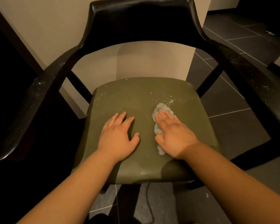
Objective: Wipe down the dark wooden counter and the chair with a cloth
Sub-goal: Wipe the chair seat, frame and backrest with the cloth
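STEP: I judge chair seat (pixel 136 94) wipe | GRIP: right hand (pixel 173 135) flat, released, presses cloth (pixel 162 109) right of centre; left hand (pixel 118 136) flat, released, rests beside | NEXT: push cloth far into specks (pixel 169 98).

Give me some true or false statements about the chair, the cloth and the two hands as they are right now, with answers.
1. The right hand presses flat on the cloth, which lies on the olive seat. True.
2. The left hand holds a second cloth. False: it rests bare and flat on the seat.
3. White specks lie on the seat just beyond the cloth. True.
4. The cloth is bright red. False: it is pale grey.
5. The dark armrest on the left also carries white specks. True.
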Available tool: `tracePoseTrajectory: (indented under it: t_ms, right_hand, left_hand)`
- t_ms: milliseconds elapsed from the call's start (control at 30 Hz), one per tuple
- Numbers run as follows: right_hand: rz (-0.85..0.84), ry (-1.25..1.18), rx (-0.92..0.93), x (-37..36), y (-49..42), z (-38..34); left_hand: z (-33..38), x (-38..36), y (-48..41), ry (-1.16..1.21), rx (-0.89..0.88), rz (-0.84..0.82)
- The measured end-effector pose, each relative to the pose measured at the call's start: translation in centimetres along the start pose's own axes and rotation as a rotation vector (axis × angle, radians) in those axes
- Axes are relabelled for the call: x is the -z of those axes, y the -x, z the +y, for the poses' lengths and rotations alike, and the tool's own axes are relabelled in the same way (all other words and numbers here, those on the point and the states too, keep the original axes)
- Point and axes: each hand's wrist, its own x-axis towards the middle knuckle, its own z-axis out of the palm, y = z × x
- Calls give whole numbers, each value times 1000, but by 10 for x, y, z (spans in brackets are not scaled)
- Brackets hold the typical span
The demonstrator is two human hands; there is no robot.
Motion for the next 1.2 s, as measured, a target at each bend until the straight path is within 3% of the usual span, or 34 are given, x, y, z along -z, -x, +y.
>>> tracePoseTrajectory:
  t_ms: [200,400,533,667,733,900,1000,1100,1200]
  right_hand:
    - [28,-11,-79,6,-41,12]
    - [14,-96,151,-9,-8,-22]
    - [-34,-19,21,7,-63,-10]
    - [13,-33,-260,23,-85,9]
    - [-66,-52,-322,26,-77,5]
    - [-125,-69,-2,11,-20,-49]
    - [-182,52,49,19,-49,-27]
    - [-159,179,-74,25,-96,6]
    - [-142,96,-381,36,-113,29]
  left_hand:
    - [0,-11,-14,-13,5,39]
    - [1,-15,-16,-58,1,58]
    - [3,-10,-16,-46,15,18]
    - [6,3,-20,-8,29,-73]
    - [5,10,-24,0,32,-110]
    - [8,20,-42,-22,11,-192]
    - [7,17,-50,-52,7,-189]
    - [3,11,-56,-56,6,-172]
    - [1,11,-69,-35,12,-139]
